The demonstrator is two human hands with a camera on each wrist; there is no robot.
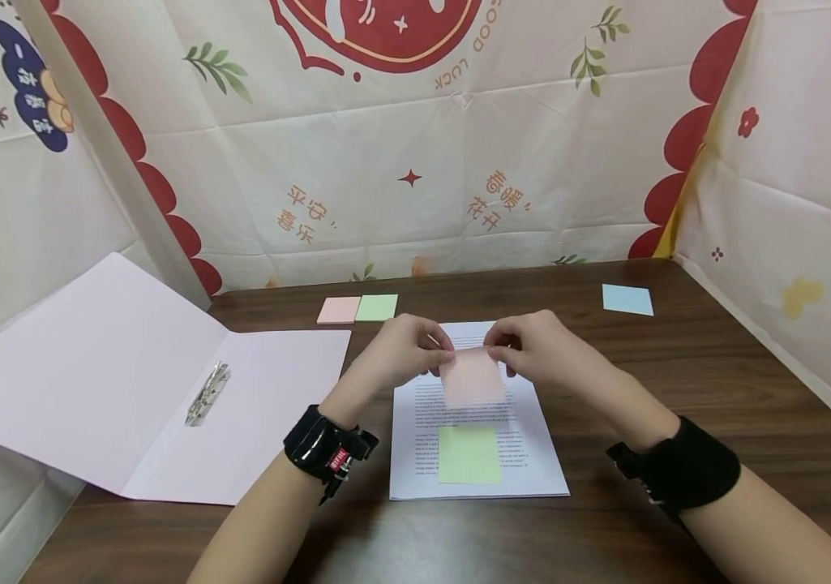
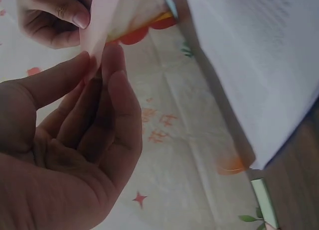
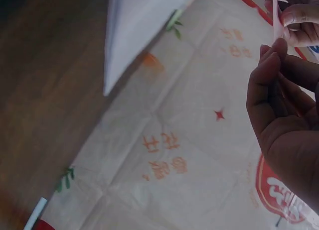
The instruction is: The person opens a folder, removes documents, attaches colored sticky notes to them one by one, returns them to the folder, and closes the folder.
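A pink sticky note (image 1: 472, 376) hangs in the air over a printed sheet of paper (image 1: 475, 430) on the wooden table (image 1: 678, 389). My left hand (image 1: 406, 349) pinches its top left corner and my right hand (image 1: 532, 347) pinches its top right corner. A green sticky note (image 1: 469, 455) is stuck on the lower half of the sheet. In the left wrist view my left hand (image 2: 94, 70) pinches the pink note (image 2: 99, 26) between thumb and fingers. In the right wrist view the note's edge (image 3: 274, 16) shows above my right hand (image 3: 276, 56).
An open pale pink folder (image 1: 130, 373) with a metal clip (image 1: 207, 394) lies at the left. Pink (image 1: 339, 310) and green (image 1: 376, 307) sticky pads sit at the back, a blue pad (image 1: 627, 299) at the back right. Patterned cloth walls (image 1: 415, 146) enclose the table.
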